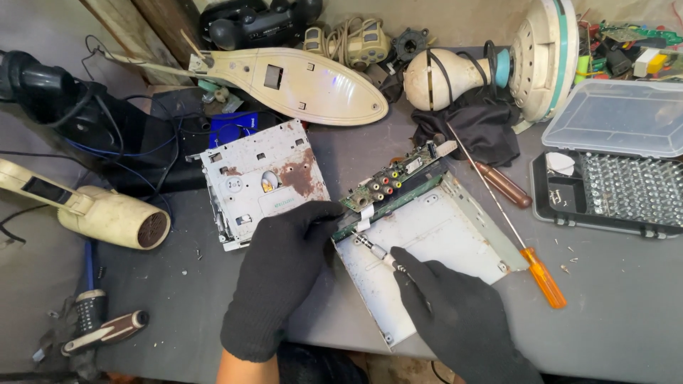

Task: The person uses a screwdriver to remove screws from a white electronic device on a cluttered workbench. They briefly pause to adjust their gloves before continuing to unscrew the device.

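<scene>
Unscrewing looks under way: gloved left hand (pixel 284 274) clamps the grey metal chassis (pixel 427 249) and green circuit board (pixel 388 186) mid-tabletop (pixel 619 284), right hand (pixel 459 313) grips a small screwdriver (pixel 376 250), tip needing square seating near the board's edge.

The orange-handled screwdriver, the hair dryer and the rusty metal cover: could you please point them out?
orange-handled screwdriver (pixel 546 280), head view, on its orange handle.
hair dryer (pixel 107 215), head view, on its cream barrel.
rusty metal cover (pixel 262 181), head view, on its flat top.

Single head view, looking steeply down at close range; workbench (pixel 626 284) spreads beyond the gloved fingers (pixel 324 212).
</scene>
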